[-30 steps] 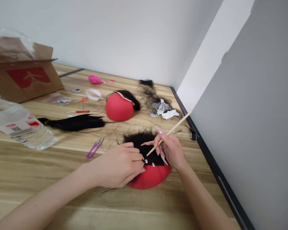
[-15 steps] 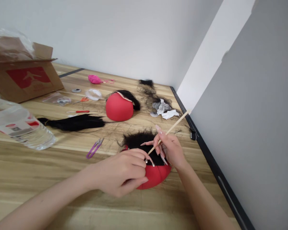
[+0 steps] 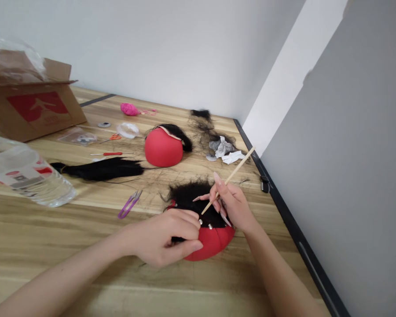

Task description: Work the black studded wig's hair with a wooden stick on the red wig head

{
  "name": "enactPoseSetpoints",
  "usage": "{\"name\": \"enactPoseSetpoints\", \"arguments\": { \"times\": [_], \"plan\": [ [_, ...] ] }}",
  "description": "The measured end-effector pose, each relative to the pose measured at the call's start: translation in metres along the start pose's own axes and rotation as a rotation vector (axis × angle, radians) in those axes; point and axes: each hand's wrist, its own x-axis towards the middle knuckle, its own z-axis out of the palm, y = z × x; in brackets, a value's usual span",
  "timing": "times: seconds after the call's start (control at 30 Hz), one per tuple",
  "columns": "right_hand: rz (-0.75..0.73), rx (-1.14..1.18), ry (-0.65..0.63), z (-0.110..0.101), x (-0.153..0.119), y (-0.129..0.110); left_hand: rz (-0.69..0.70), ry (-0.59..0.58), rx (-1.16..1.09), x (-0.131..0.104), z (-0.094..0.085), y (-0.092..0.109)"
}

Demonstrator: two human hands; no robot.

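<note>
A red dome (image 3: pixel 214 243) with black hair (image 3: pixel 193 192) over its upper part lies near the table's right side. Small light-coloured bits show along the lower edge of the hair. My right hand (image 3: pixel 232 203) grips a thin wooden stick (image 3: pixel 240 164), its lower tip at the hair. My left hand (image 3: pixel 171 235) rests at the dome's left side, its fingers curled and closed; what they hold, if anything, is hidden. Some black hair shows below its fingers.
A second red dome (image 3: pixel 164 147) with hair stands behind. Purple snips (image 3: pixel 130 204), a black hair bundle (image 3: pixel 102 169), a water bottle (image 3: pixel 29 171) and a cardboard box (image 3: pixel 36 110) lie left. Crumpled tissue (image 3: pixel 222 147) and loose hair are at the back right.
My left index finger has curled back from the light bits on the hair. The stick in my right hand has shifted slightly left, its lower tip still at the hair.
</note>
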Motion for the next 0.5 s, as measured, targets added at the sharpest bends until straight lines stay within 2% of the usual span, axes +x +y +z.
{"name": "enactPoseSetpoints", "arguments": {
  "times": [0.23,0.5],
  "plan": [
    [0.020,-0.067,0.038,0.0016,-0.0003,0.0011,-0.048,-0.038,0.019,-0.0016,-0.0034,0.0002],
    [0.020,-0.100,0.103,0.0047,0.0011,0.0047,-0.041,-0.052,0.042,-0.0009,-0.0030,-0.0011]
  ]
}}
